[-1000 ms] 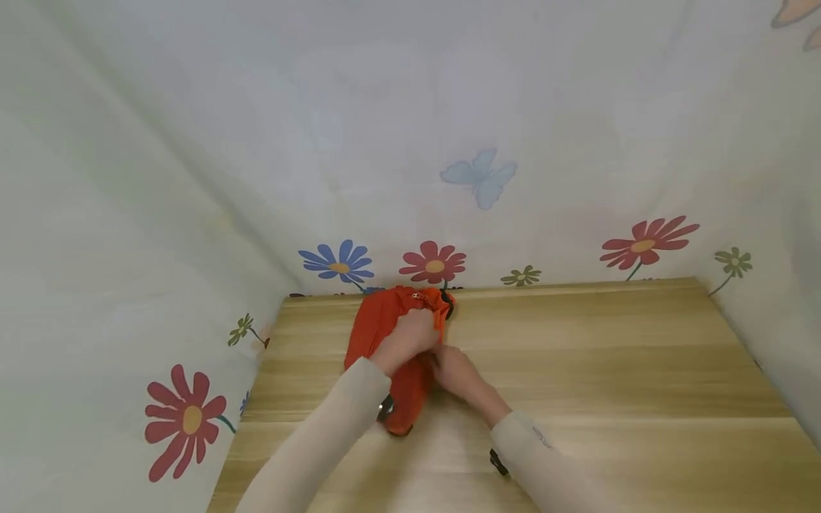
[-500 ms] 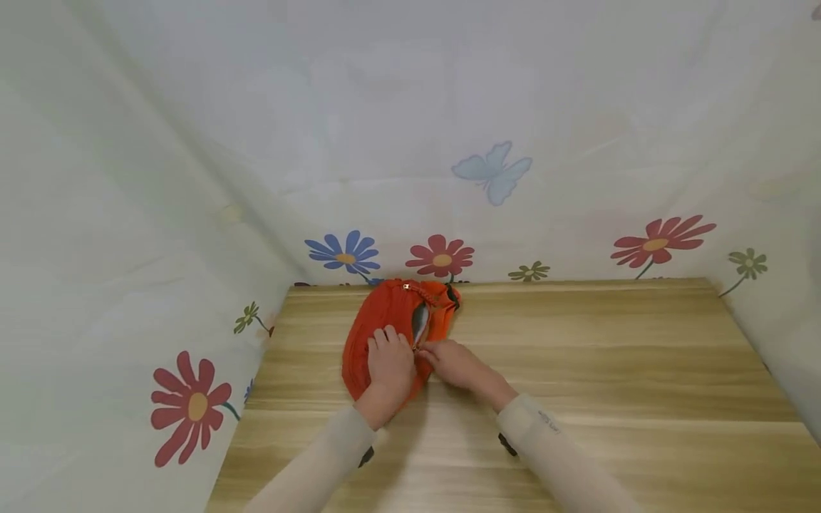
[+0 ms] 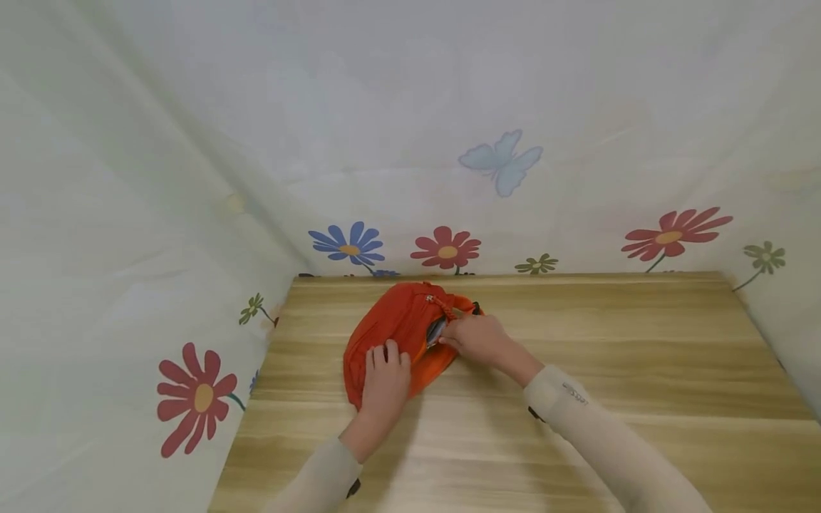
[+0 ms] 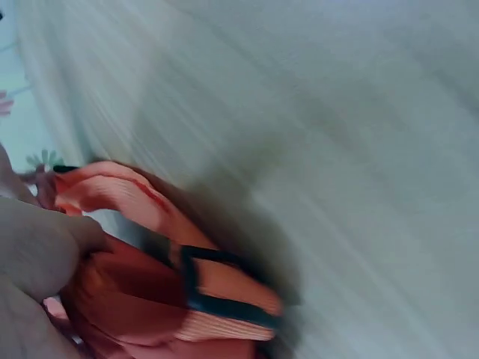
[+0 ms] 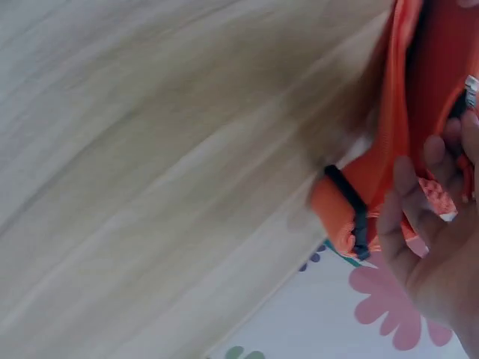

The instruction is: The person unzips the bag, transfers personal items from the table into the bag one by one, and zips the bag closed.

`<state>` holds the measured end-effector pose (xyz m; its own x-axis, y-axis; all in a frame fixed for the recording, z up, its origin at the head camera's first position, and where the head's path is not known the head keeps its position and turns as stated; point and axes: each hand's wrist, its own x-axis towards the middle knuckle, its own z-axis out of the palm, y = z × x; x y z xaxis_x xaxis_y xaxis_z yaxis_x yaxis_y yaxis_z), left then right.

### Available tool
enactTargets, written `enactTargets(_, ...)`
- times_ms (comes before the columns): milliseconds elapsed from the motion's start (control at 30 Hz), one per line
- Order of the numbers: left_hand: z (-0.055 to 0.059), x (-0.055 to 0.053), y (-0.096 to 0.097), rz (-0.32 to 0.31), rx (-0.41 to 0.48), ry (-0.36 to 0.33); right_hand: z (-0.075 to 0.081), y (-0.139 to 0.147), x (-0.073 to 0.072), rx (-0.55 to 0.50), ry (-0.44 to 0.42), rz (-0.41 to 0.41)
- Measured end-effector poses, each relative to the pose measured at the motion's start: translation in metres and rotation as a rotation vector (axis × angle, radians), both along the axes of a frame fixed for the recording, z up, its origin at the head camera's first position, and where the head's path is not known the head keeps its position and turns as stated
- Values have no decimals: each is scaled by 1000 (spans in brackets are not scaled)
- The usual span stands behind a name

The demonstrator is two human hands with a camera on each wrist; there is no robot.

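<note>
A red-orange waist bag [image 3: 385,320] lies near the table's back edge, left of its middle. Its zipped opening gapes on the right side, showing something pale grey [image 3: 436,332] inside. My left hand [image 3: 387,377] grips the bag's near side, fingers over the top; in the left wrist view the thumb lies at the opening's edge. At the opening's right edge, my right hand [image 3: 477,338] pinches the bag near the zipper, fingertips partly hidden. The right wrist view has a metal zipper slider [image 5: 470,88] beside the fingers. A braided zipper cord [image 3: 441,306] hangs close by.
The wood-grain table [image 3: 609,356] stretches to the right and front of the bag. Behind and at the sides stands a pale wall cloth [image 3: 398,128] printed with flowers and a butterfly. A black-edged end [image 4: 228,280] of the bag juts out.
My left hand has shifted down the bag from near its opening. The right hand has moved up and to the right along the opening. The opening gapes wider, and the bag has turned slightly.
</note>
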<state>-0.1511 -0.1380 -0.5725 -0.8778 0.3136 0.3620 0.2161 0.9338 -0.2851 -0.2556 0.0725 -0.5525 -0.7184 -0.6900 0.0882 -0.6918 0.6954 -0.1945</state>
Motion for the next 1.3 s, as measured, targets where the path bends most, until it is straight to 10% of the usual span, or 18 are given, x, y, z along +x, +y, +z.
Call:
enactTargets(600,0,12,6,-15,77,-135,9,22,-6,68,64,-5)
enactTargets(833,16,2,-2,-94,165,-264,8,20,5,-126,23,167)
enactTargets(1100,18,0,-17,-97,161,-366,29,22,-6,56,73,241)
enactTargets(1300,23,-5,-13,-37,217,-435,26,20,4,31,249,228)
